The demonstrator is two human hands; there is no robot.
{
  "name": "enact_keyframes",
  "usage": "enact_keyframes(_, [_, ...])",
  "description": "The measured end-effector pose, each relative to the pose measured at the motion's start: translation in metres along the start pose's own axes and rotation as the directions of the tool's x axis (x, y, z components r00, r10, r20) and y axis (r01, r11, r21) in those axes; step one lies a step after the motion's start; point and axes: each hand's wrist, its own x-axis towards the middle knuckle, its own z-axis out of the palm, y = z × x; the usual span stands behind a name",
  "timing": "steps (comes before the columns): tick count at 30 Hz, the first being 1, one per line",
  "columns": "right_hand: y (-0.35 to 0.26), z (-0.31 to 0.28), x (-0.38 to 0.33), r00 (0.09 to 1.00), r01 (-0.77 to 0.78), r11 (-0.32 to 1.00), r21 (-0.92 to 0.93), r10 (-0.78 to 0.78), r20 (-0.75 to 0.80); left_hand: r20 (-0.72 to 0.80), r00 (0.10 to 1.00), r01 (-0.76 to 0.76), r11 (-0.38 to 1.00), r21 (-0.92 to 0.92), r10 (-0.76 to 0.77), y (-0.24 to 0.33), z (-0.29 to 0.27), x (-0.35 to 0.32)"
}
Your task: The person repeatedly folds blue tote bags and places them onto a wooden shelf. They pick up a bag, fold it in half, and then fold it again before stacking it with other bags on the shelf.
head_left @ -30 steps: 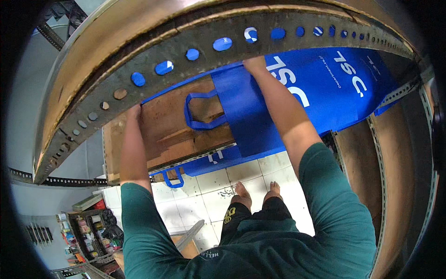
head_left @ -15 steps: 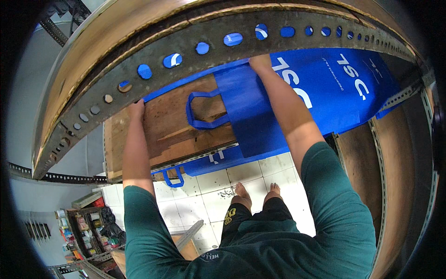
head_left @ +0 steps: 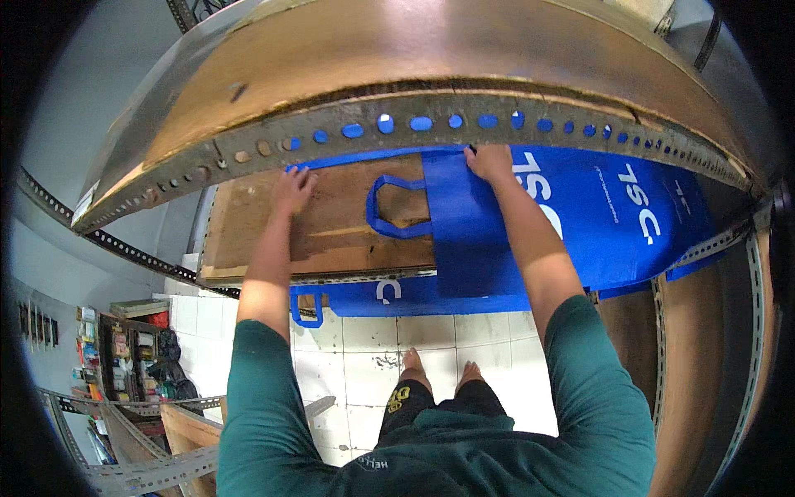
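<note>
Two hands reach onto a wooden shelf board under a perforated steel rail (head_left: pixel 431 112). The left hand (head_left: pixel 291 189) lies flat with fingers spread on the bare board (head_left: pixel 273 232) near its far left corner, holding nothing. The right hand (head_left: pixel 489 162) presses down on the far edge of a folded blue fabric bag (head_left: pixel 472 232), fingers bent over it; whether it pinches the cloth cannot be told. A loop handle (head_left: pixel 396 207) lies between the two hands. More blue bags (head_left: pixel 629 224) spread toward the shelf's right edge, one hanging over the near edge (head_left: pixel 389 290). White floor tiles (head_left: pixel 356 348) lie below.
</note>
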Motion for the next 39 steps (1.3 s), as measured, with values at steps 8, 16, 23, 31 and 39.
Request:
enact_keyframes(8, [0.017,0.016,-0.003,0.957,0.043,0.997,-0.064,-0.06,-0.284,0.089,0.986,0.139,0.989,0.049,-0.143,0.054,-0.017,-0.013])
enact_keyframes(16, [-0.07,-0.031,-0.115,0.677,0.626,0.745,0.233,-0.37,-0.636,-0.332,0.933,-0.1,0.786,-0.61,-0.139,0.111,-0.037,-0.19])
enact_keyframes(23, [-0.104,0.059,-0.373,0.535,0.38,0.318,0.869,-0.842,0.074,0.084,0.603,0.48,0.277,-0.832,-0.793,0.202,-0.029,-0.57])
enact_keyframes(31, [-0.059,0.159,-0.417,-0.152,0.591,0.551,0.589,-0.641,0.752,0.041,-0.628,-0.461,0.33,-0.823,-0.777,0.05,-0.196,-0.914])
enact_keyframes(39, [-0.158,0.105,-0.392,0.364,0.37,0.679,0.634,-0.734,0.574,-0.068,-0.465,-0.582,0.362,-0.728,-0.883,0.017,-0.357,-1.136])
